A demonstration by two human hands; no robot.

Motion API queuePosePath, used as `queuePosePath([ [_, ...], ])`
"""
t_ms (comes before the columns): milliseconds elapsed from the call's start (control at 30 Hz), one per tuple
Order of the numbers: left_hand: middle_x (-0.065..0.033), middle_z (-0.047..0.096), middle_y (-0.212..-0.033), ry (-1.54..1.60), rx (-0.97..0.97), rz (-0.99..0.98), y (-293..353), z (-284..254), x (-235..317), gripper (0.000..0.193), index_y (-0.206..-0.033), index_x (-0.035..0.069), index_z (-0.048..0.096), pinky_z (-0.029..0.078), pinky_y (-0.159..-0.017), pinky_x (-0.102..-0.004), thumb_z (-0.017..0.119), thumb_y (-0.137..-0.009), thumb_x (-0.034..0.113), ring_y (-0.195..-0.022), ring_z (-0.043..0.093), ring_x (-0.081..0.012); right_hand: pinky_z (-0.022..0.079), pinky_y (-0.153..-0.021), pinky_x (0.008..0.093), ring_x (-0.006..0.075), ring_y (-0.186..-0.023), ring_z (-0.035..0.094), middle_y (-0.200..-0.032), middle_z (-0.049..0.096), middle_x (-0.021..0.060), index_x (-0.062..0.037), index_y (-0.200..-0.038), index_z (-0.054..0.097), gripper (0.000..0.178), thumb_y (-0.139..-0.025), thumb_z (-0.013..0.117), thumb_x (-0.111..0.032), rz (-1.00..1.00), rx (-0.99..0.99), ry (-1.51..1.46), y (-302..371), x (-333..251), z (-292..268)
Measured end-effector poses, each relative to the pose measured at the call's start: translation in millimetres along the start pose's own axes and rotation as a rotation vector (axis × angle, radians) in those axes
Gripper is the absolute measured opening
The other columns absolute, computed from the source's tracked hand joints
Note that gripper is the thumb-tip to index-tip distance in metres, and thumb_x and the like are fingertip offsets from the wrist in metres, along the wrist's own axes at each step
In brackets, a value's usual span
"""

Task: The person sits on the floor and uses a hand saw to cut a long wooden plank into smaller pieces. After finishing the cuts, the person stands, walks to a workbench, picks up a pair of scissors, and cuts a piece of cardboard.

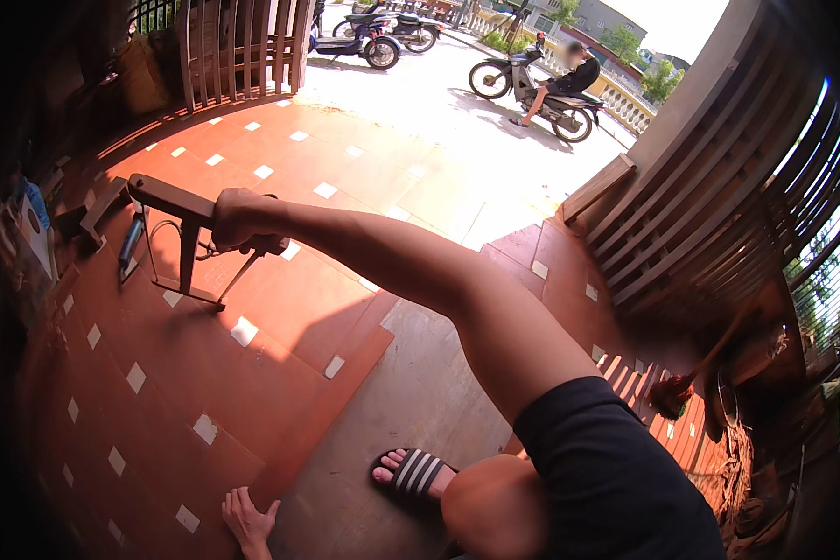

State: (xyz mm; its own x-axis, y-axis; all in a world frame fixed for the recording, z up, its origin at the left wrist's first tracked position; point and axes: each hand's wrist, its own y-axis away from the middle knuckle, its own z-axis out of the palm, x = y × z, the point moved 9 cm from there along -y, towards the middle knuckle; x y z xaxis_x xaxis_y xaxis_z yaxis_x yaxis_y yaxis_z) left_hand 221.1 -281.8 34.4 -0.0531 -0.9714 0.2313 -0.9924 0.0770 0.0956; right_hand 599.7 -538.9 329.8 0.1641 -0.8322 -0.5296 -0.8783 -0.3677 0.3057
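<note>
My right hand [240, 221] is stretched far out to the upper left, its fingers closed round the wooden bar of a frame [189, 250] that looks like a frame saw. Thin struts run below the bar and meet near the floor; a looped cord or wire shows beside them. The frame's exact kind is hard to tell. Down at the lower edge, my left hand [249, 521] has its fingers and thumb apart beside the red tiles, holding nothing. A blue, tube-shaped thing [133, 245] stands just left of the frame.
Red floor tiles [149, 420] with white insets surround a grey concrete strip [401, 392]. My sandalled foot [415, 471] is on the strip. Slatted wooden gates [243, 51] flank the opening. Outside, a person [579, 75] sits on a motorbike [569, 117]. A broom [674, 394] leans at right.
</note>
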Motion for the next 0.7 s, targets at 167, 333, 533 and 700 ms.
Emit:
queuePosePath([
  [167,-0.0153,0.062,-0.12,0.106,0.033,0.092,-16.2,-18.8,22.1,0.062,-0.11,0.005,0.055,0.044,-0.101,-0.0511,0.094,-0.065,0.025,-0.122,0.056,-0.037,0.058,-0.053,0.0361,0.021,-0.063,0.066,-0.078,0.067,0.0115,0.0059,-0.104,0.069,0.026,-0.088,0.076,-0.013,0.013,-0.028,0.013,-2.7,0.4,-8.0],
  [333,-0.0182,0.067,-0.099,0.161,-0.147,0.052,-28.9,-10.5,12.7,0.061,-0.106,0.004,0.051,0.056,-0.08,-0.0518,0.094,-0.067,0.022,-0.096,0.068,-0.0434,0.058,-0.057,0.0397,0.0217,-0.069,0.068,-0.08,0.069,0.0118,0.0032,-0.107,0.07,0.027,-0.089,0.075,-0.016,0.004,0.01,0.045,-18.0,-1.5,-7.0],
  [533,-0.0171,0.071,-0.098,0.149,-0.124,-0.032,-6.1,-16.4,-1.2,0.059,-0.108,0.004,0.056,0.059,-0.082,-0.0506,0.094,-0.067,0.021,-0.097,0.07,-0.0428,0.054,-0.049,0.0344,0.0162,-0.047,0.056,-0.058,0.054,0.005,-0.001,-0.073,0.053,0.03,-0.092,0.073,-0.012,-0.048,0.014,-0.044,-22.7,-30.0,23.5],
  [700,-0.0144,0.072,-0.1,0.157,-0.089,0.032,-24.8,-13.5,16.4,0.057,-0.112,0.006,0.056,0.059,-0.08,-0.0502,0.091,-0.07,0.022,-0.095,0.072,-0.0403,0.051,-0.045,0.035,0.0159,-0.045,0.053,-0.059,0.053,0.0045,-0.0009,-0.078,0.052,0.025,-0.092,0.071,-0.008,-0.036,0.011,-0.078,-12.2,-5.7,1.6],
])
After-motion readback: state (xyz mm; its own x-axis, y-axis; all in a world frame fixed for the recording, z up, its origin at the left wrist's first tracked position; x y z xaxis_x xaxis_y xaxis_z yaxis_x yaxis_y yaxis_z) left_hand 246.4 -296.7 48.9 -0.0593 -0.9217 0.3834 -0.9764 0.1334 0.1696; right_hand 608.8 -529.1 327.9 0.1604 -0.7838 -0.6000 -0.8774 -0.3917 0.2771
